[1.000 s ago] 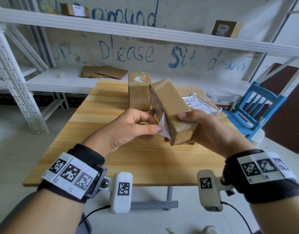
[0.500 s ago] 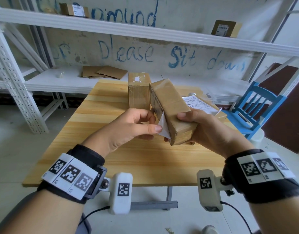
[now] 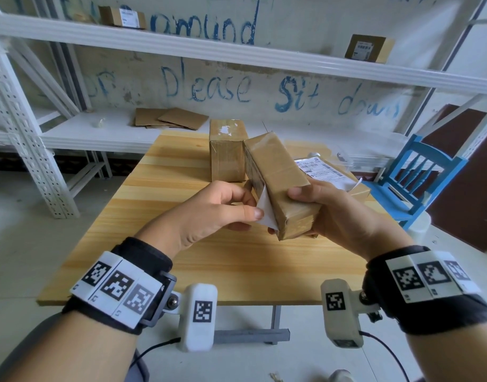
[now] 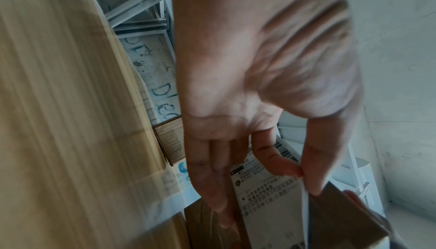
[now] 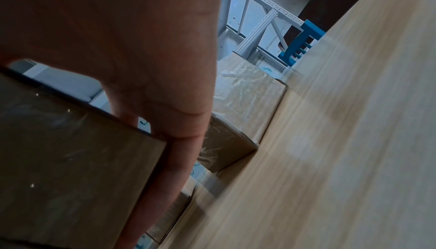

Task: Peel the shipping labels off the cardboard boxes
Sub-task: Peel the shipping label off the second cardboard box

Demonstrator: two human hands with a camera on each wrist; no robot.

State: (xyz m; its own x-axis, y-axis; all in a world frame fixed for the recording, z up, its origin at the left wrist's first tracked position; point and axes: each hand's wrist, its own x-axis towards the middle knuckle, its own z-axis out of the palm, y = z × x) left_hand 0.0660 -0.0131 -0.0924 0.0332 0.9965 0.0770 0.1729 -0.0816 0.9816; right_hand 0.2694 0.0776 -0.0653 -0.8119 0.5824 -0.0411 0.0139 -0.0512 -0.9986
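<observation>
Little has shifted since a second ago: both hands sit where they were, and the lifted white corner of the label (image 3: 265, 213) looks only slightly further off the box

Going left to right, the left hand (image 3: 209, 213) has its grip pinched on that loose corner between thumb and forefinger; the left wrist view shows the printed face of the label and its barcode curling away from the cardboard. Just beside it, the right hand (image 3: 338, 216) is wrapped round the near end of the held box (image 3: 280, 183), keeping it tilted above the counter (image 3: 168, 244). Behind stands an upright box (image 3: 227, 150), and to the right a box (image 3: 355, 188) with its own label (image 3: 322, 169) still stuck on top

Most of the label remains stuck, so the peel is at an early stage. Pulling too sharply or too steeply could tear the paper and leave a strip behind, and shiny tape over the cardboard may catch an edge. A loose right hold would let the box twist
</observation>
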